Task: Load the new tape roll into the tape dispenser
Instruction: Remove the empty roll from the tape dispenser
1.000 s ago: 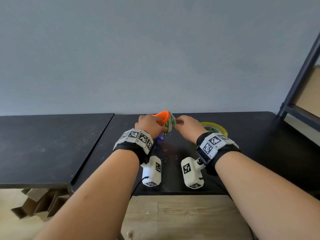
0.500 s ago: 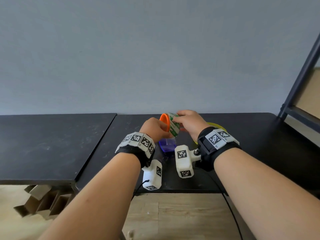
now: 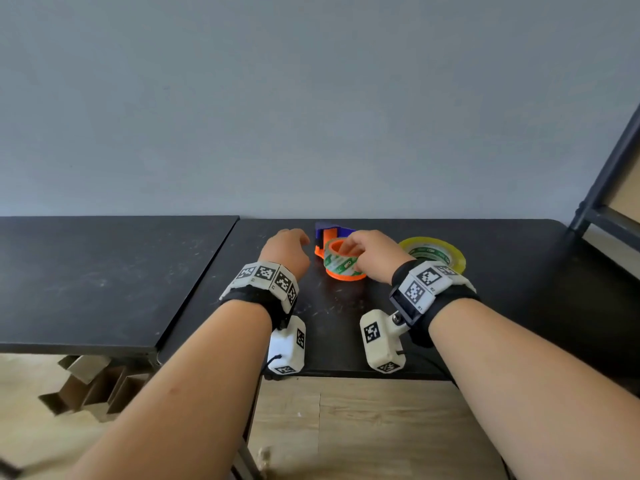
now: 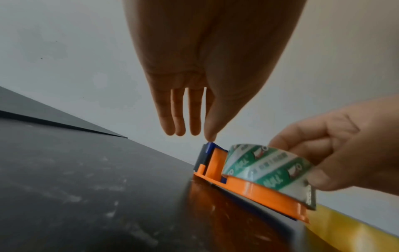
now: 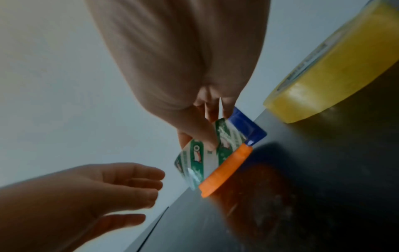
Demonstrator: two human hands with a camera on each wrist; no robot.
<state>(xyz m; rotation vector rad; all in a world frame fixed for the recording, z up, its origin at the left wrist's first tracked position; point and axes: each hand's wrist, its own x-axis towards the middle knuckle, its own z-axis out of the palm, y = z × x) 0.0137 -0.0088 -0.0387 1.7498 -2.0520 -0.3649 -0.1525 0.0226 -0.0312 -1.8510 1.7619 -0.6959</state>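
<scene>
The orange and blue tape dispenser [image 3: 323, 239] lies on its side on the black table [image 3: 346, 327]. A green-and-white printed tape roll [image 3: 339, 265] sits on its orange hub above the orange flange [image 4: 259, 189]. My right hand [image 3: 349, 244] pinches this roll [image 5: 197, 159] between thumb and fingers from above. My left hand [image 3: 296, 241] hovers just left of the dispenser, fingers straight, holding nothing; its fingertips [image 4: 210, 136] hang right over the blue end [image 4: 208, 147]. A thicker yellow tape roll [image 3: 433, 252] lies flat to the right.
A second black table [image 3: 104, 278] abuts on the left with a seam between. A dark shelf frame [image 3: 609, 181] stands at the far right. Folded cardboard [image 3: 90, 386] lies on the wooden floor below the table edge. The grey wall is close behind the dispenser.
The dispenser with its roll, held up by both hands earlier, now lies on the table farther back. My left hand has let go; my right hand keeps hold of the roll.
</scene>
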